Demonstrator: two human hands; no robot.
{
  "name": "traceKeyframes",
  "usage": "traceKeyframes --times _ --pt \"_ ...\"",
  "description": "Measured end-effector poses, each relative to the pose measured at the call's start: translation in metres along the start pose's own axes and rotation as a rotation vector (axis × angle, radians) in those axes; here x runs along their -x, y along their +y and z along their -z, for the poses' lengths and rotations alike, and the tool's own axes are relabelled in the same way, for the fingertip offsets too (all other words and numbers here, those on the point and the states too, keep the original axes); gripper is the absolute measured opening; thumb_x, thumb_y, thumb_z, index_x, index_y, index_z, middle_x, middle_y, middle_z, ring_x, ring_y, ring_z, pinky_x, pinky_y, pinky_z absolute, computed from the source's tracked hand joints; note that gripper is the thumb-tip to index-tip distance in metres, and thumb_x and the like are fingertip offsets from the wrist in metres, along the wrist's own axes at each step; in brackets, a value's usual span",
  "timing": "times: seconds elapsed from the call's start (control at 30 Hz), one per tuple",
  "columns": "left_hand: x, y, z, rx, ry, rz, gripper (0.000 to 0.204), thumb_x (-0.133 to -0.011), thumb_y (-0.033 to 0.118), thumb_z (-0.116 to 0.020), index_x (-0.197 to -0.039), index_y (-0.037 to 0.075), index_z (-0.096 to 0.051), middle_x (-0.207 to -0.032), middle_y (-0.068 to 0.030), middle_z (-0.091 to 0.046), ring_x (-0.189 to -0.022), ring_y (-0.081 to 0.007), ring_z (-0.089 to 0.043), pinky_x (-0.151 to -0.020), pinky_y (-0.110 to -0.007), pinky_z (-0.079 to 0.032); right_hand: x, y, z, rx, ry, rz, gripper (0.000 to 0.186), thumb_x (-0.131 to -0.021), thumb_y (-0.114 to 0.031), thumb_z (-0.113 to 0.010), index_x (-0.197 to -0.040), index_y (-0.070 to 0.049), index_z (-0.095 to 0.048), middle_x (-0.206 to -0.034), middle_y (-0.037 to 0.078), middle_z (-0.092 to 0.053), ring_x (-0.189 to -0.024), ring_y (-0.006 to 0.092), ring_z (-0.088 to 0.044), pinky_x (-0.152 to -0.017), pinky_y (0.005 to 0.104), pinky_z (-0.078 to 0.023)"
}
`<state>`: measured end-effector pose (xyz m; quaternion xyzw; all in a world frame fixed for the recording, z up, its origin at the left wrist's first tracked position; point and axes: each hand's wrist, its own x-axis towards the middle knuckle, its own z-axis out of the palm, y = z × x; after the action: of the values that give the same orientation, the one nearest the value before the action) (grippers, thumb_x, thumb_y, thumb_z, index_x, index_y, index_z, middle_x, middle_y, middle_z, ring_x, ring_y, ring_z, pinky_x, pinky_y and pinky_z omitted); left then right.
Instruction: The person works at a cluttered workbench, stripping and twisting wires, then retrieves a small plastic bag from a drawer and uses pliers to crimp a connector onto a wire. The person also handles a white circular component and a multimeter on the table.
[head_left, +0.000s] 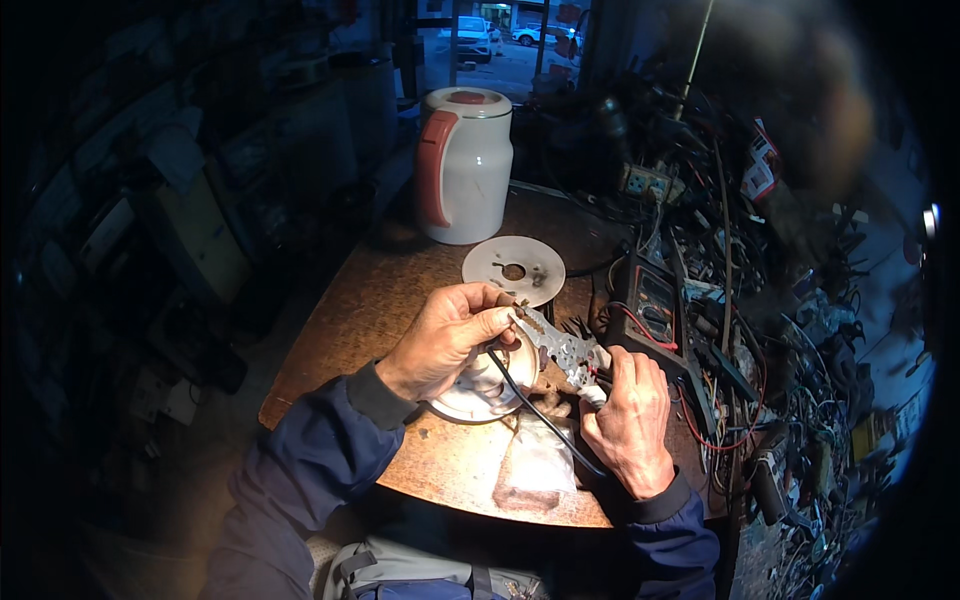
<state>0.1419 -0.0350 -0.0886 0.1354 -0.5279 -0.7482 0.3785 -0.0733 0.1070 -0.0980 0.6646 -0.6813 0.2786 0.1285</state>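
Observation:
My right hand [632,418] is closed round the handles of a flat metal wire stripper [562,348], whose jaws point up and left. At the jaw tips, my left hand [450,338] pinches the end of a black power cord [512,385] between thumb and fingers. From there the cord hangs down and runs right, under my right wrist. What exactly sits between the jaws is too small to make out. Below my left hand lies a round white appliance base [468,400], partly hidden. Beyond both hands, a pale disc [535,284] with a central hole lies flat.
A white electric kettle [482,170] with a red handle stands at the table's far side. On the right sit a multimeter [655,302] with red leads and a dense heap of tangled wires [735,350]. A clear plastic bag [540,458] lies near the wooden table's [345,345] front edge.

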Motion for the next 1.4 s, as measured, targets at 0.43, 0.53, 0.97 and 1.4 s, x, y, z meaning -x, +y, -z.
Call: traceKeyframes --times 0.43,0.53,0.97,1.4 --pt "0.001 -0.008 -0.006 0.072 -0.097 0.051 0.020 -0.097 0.005 -0.064 -0.116 0.001 -0.060 -0.106 -0.0100 -0.069 -0.101 -0.0199 -0.070 -0.089 -0.034 -0.059 0.000 -0.003 0.000 -0.084 0.018 -0.009 0.074 -0.059 -0.007 -0.076 -0.129 0.005 -0.053 -0.105 0.021 -0.058 -0.095 0.0380 -0.056 -0.087 0.0455 -0.046" --pt "0.000 -0.006 -0.011 0.155 -0.100 0.104 0.021 -0.098 0.005 -0.064 -0.118 0.003 -0.060 -0.104 -0.0081 -0.068 -0.097 -0.0178 -0.068 -0.087 -0.034 -0.059 0.001 -0.002 -0.003 -0.091 0.041 -0.002 0.076 -0.060 -0.006 -0.075 -0.131 0.006 -0.050 -0.109 0.022 -0.058 -0.098 0.0384 -0.056 -0.089 0.0459 -0.045" --pt "-0.002 -0.011 -0.013 0.216 0.020 0.040 0.012 -0.100 0.006 -0.062 -0.112 0.005 -0.060 -0.095 -0.0044 -0.067 -0.087 -0.0116 -0.067 -0.093 -0.040 -0.059 -0.002 -0.006 0.000 -0.220 0.149 -0.041 0.077 -0.064 -0.007 -0.069 -0.135 0.011 -0.047 -0.115 0.025 -0.055 -0.103 0.0396 -0.055 -0.093 0.0488 -0.043" --pt "0.005 -0.018 -0.011 0.160 -0.070 0.274 0.023 -0.099 0.009 -0.065 -0.119 0.000 -0.059 -0.098 -0.0069 -0.064 -0.094 -0.0198 -0.066 -0.088 -0.037 -0.058 -0.017 -0.028 -0.005 -0.215 0.142 0.006 0.073 -0.066 -0.009 -0.067 -0.134 0.010 -0.048 -0.117 0.026 -0.056 -0.106 0.0409 -0.057 -0.095 0.0472 -0.045"
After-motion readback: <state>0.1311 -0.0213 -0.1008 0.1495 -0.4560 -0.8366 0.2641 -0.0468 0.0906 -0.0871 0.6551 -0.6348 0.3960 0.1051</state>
